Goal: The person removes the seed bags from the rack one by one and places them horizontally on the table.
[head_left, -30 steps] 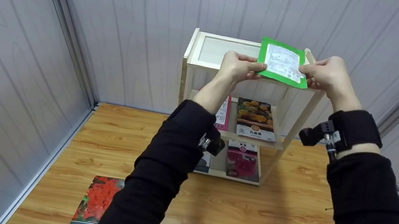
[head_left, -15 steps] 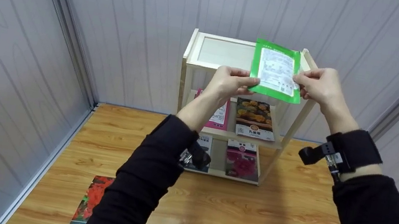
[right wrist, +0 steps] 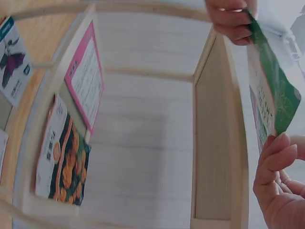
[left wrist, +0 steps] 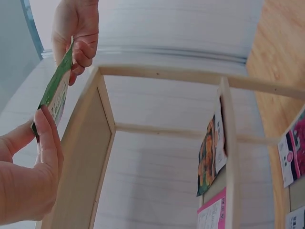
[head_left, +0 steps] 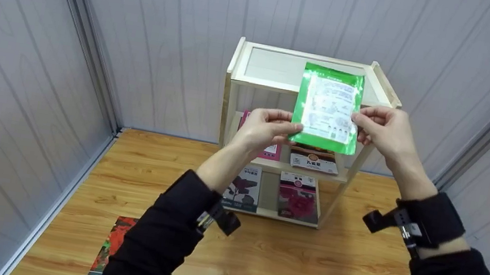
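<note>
A green seed packet (head_left: 328,106) with a white printed panel faces up toward the head camera, in front of the wooden rack's top shelf. My left hand (head_left: 263,130) pinches its lower left edge between thumb and fingers. On the right edge, the thumb and fingers of my right hand (head_left: 388,131) pinch it too. Both wrist views show the packet (left wrist: 57,88) nearly edge-on, tilted, with a hand at each side. Behind it, the packet partly hides the rack's top shelf (head_left: 270,68) and an orange-flower packet (head_left: 315,161) on the middle shelf.
The middle shelf also bears a pink-edged packet (right wrist: 86,76). On the bottom shelf lie a dark-flower packet (head_left: 242,189) and a magenta-flower packet (head_left: 298,200). A red-flower packet (head_left: 112,244) lies on the wooden floor (head_left: 273,270), partly behind my left sleeve. Panelled walls (head_left: 180,48) surround the rack.
Both hands have drawn the green packet back from above the top shelf, lower in the head view and slightly left. Its printed face has tipped up more toward the head camera.
</note>
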Demonstrator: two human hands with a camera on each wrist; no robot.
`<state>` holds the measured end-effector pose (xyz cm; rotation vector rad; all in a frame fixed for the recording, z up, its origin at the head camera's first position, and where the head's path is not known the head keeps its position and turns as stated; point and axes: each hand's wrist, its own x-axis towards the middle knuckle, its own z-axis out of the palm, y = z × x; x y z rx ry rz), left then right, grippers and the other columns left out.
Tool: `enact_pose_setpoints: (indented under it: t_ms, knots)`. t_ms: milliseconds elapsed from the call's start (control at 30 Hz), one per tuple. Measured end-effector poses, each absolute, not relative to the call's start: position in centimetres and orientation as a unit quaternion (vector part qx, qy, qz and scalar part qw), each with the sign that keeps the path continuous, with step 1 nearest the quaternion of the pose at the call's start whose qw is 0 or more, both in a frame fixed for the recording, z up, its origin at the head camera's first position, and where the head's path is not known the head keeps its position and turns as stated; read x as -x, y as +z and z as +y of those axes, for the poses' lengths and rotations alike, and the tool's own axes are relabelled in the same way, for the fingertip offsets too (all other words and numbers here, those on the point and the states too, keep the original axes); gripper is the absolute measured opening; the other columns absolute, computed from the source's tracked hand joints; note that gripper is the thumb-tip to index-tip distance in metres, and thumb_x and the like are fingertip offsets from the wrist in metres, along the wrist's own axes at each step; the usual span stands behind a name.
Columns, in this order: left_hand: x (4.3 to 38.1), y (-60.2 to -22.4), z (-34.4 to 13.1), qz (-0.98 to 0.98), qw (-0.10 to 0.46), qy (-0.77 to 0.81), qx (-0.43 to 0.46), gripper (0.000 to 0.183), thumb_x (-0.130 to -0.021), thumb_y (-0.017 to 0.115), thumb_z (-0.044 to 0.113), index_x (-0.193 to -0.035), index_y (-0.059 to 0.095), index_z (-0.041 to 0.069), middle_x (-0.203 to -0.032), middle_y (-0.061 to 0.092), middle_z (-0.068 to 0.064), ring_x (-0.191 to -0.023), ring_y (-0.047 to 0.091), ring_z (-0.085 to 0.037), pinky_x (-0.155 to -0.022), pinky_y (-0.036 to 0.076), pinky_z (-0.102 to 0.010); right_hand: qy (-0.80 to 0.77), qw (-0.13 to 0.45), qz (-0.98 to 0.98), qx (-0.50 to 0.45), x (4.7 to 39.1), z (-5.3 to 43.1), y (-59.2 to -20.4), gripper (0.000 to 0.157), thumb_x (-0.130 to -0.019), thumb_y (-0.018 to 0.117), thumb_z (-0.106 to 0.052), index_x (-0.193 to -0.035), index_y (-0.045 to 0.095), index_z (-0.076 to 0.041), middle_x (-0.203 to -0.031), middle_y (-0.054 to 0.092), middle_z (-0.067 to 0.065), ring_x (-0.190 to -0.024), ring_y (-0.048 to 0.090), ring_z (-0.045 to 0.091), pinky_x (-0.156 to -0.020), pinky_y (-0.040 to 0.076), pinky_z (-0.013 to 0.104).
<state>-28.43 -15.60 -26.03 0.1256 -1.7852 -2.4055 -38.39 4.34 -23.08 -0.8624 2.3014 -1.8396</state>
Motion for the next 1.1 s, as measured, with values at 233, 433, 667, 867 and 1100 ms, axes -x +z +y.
enact_pose_setpoints:
  t_ms: [233, 433, 667, 867, 1100]
  knots:
    - [25.9, -28.2, -15.5, -0.588, 0.056, -0.807, -0.023, 0.027, -0.078, 0.061, -0.005, -0.104, 0.055, -0.007, -0.087, 0.061, -0.015, -0.074, 0.060, -0.019, -0.072, 0.052, -0.031, -0.616, 0.041, 0.717, 0.324, 36.3, 5.4, -25.0, 0.015, -0.083, 0.062, -0.008, -0.086, 0.059, 0.006, -0.061, 0.059, 0.002, -0.045, 0.050, 0.009, -0.040, 0.043, 0.017]
    - [24.5, -30.4, -15.3, -0.599, 0.061, -0.798, -0.012, 0.024, -0.077, 0.062, -0.005, -0.100, 0.056, -0.008, -0.083, 0.061, -0.012, -0.070, 0.060, -0.017, -0.068, 0.053, -0.031, -0.612, 0.041, 0.717, 0.330, 35.0, 5.8, -27.1, 0.020, -0.083, 0.061, -0.009, -0.089, 0.057, 0.010, -0.064, 0.060, 0.004, -0.046, 0.050, 0.010, -0.041, 0.044, 0.019]
    - [23.0, -32.9, -14.9, -0.615, 0.081, -0.784, 0.004, 0.023, -0.077, 0.063, -0.004, -0.099, 0.056, -0.010, -0.081, 0.061, -0.010, -0.069, 0.060, -0.017, -0.061, 0.053, -0.027, -0.612, 0.043, 0.720, 0.324, 33.7, 6.2, -29.7, 0.020, -0.083, 0.060, -0.007, -0.089, 0.056, 0.012, -0.065, 0.059, 0.007, -0.047, 0.051, 0.011, -0.041, 0.045, 0.021]
    - [21.8, -35.7, -14.6, -0.626, 0.097, -0.773, 0.001, 0.024, -0.076, 0.065, -0.004, -0.096, 0.056, -0.011, -0.079, 0.062, -0.011, -0.064, 0.059, -0.014, -0.058, 0.051, -0.024, -0.632, 0.051, 0.711, 0.305, 32.7, 6.2, -32.7, 0.013, -0.082, 0.059, 0.002, -0.088, 0.056, 0.013, -0.065, 0.058, 0.011, -0.046, 0.051, 0.015, -0.040, 0.044, 0.021]
    - [21.0, -39.1, -14.5, -0.614, 0.099, -0.783, -0.022, 0.023, -0.074, 0.065, -0.007, -0.094, 0.055, -0.012, -0.077, 0.061, -0.009, -0.064, 0.060, -0.013, -0.060, 0.053, -0.028, -0.651, 0.076, 0.702, 0.277, 31.7, 6.1, -36.1, 0.011, -0.082, 0.058, 0.004, -0.088, 0.056, 0.014, -0.066, 0.058, 0.015, -0.047, 0.051, 0.018, -0.040, 0.044, 0.023]
